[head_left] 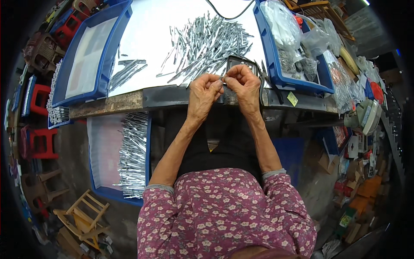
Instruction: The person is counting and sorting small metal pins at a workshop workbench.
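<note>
My left hand (204,96) and my right hand (245,90) meet over the front edge of the table, fingertips pinched close together. Between them is a small metal piece (222,79), mostly hidden by the fingers. Just beyond my hands spreads a large heap of thin silvery metal strips (211,43) on the white tabletop. A small dark tray (235,60) lies partly behind my right hand, and pliers (265,73) with dark handles rest to its right. To the left sits a smaller bunch of the same strips (126,73).
A blue bin (101,82) lined with pale sheet stands at the table's left. On the right, another blue bin (269,47) holds plastic bags of parts. Below the table at left, a blue crate (103,192) contains many metal strips. A wooden stool (84,216) lies on the floor.
</note>
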The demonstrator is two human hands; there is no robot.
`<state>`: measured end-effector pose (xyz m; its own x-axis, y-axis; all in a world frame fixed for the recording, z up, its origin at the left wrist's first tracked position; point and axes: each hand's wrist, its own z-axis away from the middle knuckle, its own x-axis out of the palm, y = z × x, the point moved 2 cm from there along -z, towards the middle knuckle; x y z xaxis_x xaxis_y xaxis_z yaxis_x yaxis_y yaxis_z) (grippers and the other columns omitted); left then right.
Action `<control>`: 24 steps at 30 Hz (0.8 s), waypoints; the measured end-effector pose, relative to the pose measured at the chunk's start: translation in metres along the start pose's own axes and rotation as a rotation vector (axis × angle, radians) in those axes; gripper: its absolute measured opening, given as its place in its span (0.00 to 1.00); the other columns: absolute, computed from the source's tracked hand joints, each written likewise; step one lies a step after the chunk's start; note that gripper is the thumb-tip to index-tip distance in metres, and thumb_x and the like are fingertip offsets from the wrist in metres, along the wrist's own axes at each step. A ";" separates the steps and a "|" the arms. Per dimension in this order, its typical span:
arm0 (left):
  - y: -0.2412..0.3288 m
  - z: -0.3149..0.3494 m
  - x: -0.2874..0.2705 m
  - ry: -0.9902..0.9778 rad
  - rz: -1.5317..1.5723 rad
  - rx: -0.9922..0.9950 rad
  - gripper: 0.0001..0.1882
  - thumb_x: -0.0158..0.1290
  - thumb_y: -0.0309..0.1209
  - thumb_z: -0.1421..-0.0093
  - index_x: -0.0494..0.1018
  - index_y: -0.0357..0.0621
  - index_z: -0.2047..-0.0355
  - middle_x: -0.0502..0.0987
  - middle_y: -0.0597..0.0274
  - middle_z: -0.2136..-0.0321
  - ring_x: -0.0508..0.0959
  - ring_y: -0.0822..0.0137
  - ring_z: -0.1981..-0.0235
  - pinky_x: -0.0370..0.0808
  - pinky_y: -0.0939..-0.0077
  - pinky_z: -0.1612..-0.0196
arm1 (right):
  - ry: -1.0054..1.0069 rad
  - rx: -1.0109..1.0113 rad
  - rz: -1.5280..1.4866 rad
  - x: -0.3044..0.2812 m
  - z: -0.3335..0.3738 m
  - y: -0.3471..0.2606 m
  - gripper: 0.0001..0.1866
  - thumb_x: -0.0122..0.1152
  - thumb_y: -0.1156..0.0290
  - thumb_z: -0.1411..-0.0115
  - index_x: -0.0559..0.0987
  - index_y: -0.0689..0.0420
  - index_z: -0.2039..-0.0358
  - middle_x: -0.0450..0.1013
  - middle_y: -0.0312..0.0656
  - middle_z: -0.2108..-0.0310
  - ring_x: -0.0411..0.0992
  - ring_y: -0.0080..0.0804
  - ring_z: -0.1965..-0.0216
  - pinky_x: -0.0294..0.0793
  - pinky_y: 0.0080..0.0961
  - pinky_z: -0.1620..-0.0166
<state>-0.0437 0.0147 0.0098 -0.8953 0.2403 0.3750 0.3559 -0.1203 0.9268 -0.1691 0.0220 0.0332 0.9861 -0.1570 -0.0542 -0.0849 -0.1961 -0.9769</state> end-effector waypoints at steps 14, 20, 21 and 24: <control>-0.003 -0.002 -0.001 0.011 -0.072 0.002 0.09 0.53 0.29 0.45 0.69 0.35 0.68 0.74 0.64 0.80 0.66 0.83 0.84 0.60 0.93 0.82 | -0.042 0.000 0.014 -0.002 0.001 0.004 0.04 0.54 0.81 0.50 0.71 0.62 0.73 0.67 0.31 0.78 0.65 0.12 0.77 0.64 0.09 0.73; -0.004 -0.002 -0.002 0.008 -0.104 0.044 0.09 0.53 0.29 0.45 0.69 0.36 0.69 0.73 0.66 0.80 0.65 0.83 0.84 0.59 0.92 0.82 | -0.012 -0.031 0.049 0.000 0.002 0.008 0.04 0.54 0.81 0.50 0.71 0.62 0.73 0.67 0.31 0.78 0.65 0.12 0.77 0.64 0.09 0.73; -0.005 -0.002 -0.002 0.008 -0.103 0.044 0.09 0.53 0.29 0.45 0.69 0.36 0.69 0.73 0.66 0.80 0.65 0.83 0.84 0.59 0.92 0.82 | -0.001 -0.037 0.065 0.000 0.002 0.009 0.04 0.54 0.81 0.50 0.71 0.62 0.73 0.67 0.31 0.78 0.65 0.12 0.77 0.65 0.09 0.73; -0.006 -0.002 -0.002 0.016 -0.093 0.069 0.08 0.52 0.28 0.45 0.69 0.36 0.69 0.72 0.66 0.80 0.65 0.83 0.83 0.60 0.91 0.82 | 0.009 -0.038 0.072 0.001 0.002 0.008 0.04 0.54 0.81 0.50 0.70 0.62 0.73 0.68 0.31 0.78 0.66 0.12 0.77 0.65 0.09 0.74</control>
<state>-0.0448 0.0125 0.0038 -0.9294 0.2320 0.2871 0.2879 -0.0311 0.9572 -0.1684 0.0227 0.0253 0.9760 -0.1802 -0.1222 -0.1612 -0.2207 -0.9619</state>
